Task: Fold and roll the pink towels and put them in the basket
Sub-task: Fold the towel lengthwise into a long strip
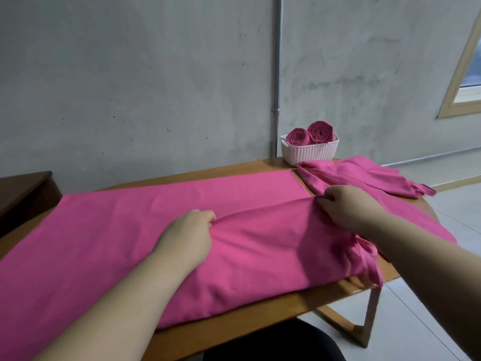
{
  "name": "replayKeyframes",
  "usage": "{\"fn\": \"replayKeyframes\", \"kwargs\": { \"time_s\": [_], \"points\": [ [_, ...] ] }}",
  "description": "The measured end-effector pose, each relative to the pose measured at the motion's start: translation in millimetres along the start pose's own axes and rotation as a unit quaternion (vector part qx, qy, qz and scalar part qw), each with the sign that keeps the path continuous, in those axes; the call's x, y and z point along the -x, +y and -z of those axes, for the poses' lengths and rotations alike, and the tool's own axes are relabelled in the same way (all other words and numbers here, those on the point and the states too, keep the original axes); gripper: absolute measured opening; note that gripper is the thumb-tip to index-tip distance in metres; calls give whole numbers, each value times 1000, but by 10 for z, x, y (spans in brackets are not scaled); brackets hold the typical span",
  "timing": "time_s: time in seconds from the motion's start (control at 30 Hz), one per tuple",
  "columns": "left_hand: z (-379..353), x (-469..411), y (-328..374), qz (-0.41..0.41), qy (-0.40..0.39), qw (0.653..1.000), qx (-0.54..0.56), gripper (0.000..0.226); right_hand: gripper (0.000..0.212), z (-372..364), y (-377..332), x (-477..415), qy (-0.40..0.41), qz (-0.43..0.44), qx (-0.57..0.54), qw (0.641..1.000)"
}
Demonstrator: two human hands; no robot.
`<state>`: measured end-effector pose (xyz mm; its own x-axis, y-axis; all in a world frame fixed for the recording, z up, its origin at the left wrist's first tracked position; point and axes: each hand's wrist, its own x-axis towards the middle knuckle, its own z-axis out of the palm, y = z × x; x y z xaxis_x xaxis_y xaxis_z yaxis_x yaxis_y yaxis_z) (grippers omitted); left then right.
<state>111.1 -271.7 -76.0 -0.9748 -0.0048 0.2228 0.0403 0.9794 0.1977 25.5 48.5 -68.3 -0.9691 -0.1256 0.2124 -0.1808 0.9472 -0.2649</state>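
Pink towel (130, 230) flat on table (260, 316), left hand (187, 238) and right hand (346, 207) each pinching its folded edge; basket (309, 151) holds two rolled towels (311, 135).

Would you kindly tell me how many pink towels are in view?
4: two rolled towels in the basket, one spread towel on the table, one crumpled towel beside the basket. More may be hidden.
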Motion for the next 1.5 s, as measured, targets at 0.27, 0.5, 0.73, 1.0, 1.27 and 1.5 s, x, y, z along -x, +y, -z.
{"fn": "replayKeyframes", "kwargs": {
  "time_s": [0.27,0.5,0.73,1.0,1.27,1.5],
  "points": [
    [-518,-1247,-240,-7,49,994,-99,20,37,-787,60,-1134,78,-41,-22,996],
    [-1130,-1655,-631,-22,44,998,-48,18,32,-1389,101,-1683,64,-30,0,997],
    [-1148,-1383,-713,41,41,997,60,18,36,-1389,25,-1438,65,-17,-1,998],
    [-913,-210,-597,54,53,996,56,22,37,-1213,-134,-440,27,-5,-25,999],
    [-762,244,-331,12,15,997,75,9,32,-957,87,327,11,-45,-57,997],
    [-552,-450,-66,18,77,996,50,8,28,-584,183,-59,66,-95,-82,990]
  ]
}}
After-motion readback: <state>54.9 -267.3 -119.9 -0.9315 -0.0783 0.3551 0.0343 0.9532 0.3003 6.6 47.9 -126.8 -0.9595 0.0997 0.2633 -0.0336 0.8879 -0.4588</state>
